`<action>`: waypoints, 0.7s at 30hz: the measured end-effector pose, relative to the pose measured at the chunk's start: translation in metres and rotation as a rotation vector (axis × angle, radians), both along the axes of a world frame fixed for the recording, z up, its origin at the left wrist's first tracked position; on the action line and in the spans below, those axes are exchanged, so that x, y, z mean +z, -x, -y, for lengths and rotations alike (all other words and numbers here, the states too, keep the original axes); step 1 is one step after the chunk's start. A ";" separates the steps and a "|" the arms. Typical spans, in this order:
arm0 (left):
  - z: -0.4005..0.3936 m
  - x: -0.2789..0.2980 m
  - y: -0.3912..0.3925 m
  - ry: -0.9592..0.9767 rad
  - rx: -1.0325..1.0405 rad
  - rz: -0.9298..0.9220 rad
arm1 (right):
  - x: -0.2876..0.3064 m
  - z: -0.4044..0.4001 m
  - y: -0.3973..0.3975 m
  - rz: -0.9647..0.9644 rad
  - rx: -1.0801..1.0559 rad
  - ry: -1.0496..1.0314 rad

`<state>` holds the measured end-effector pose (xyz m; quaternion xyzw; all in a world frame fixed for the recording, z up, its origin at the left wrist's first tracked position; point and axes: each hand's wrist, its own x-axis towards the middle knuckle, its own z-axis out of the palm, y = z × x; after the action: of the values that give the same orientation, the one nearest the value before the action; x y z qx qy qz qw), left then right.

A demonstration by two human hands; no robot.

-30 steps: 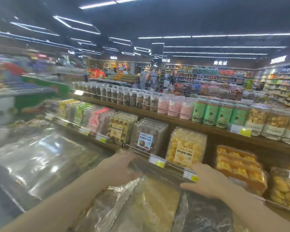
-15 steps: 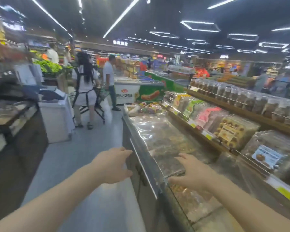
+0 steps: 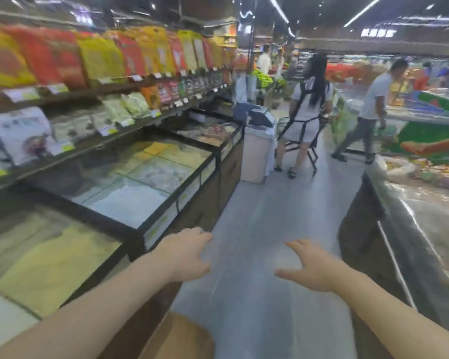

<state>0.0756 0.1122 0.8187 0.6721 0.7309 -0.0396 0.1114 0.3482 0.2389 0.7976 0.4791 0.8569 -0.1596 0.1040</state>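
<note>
Both my arms reach forward over a grey supermarket aisle floor [image 3: 259,229]. My left hand [image 3: 187,255] hangs above the floor beside the corner of a glass-topped bulk food counter [image 3: 130,193], fingers loosely bent, holding nothing. My right hand [image 3: 311,265] is spread with straight fingers, empty, over the middle of the aisle. Neither hand touches anything. The view is motion-blurred.
Shelves of bagged goods [image 3: 94,63] run along the left above the counter. A plastic-covered display counter [image 3: 420,229] lines the right. Ahead stand a white bin [image 3: 257,154], a person with a cart [image 3: 306,115] and a walking person [image 3: 368,110]. A brown bag [image 3: 182,338] shows at the bottom.
The view swung left from the packaged snack shelf to face down the aisle. My hands left the plastic-covered counter and now hang over the floor.
</note>
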 end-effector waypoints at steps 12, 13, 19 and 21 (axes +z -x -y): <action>0.094 -0.152 0.152 0.028 0.640 0.110 | -0.167 -0.052 0.239 -0.130 0.450 0.122; 0.094 -0.172 0.157 0.023 0.698 0.113 | -0.187 -0.057 0.257 -0.135 0.478 0.142; 0.068 -0.293 0.163 0.039 1.073 0.188 | -0.329 -0.090 0.328 -0.033 0.681 0.247; 0.056 -0.338 0.161 0.028 1.153 0.223 | -0.377 -0.097 0.339 0.032 0.719 0.282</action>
<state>-0.0857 0.0566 0.4810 0.1646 0.9618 0.0887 0.1999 0.0092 0.3361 0.4210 0.1315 0.9380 -0.2218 0.2316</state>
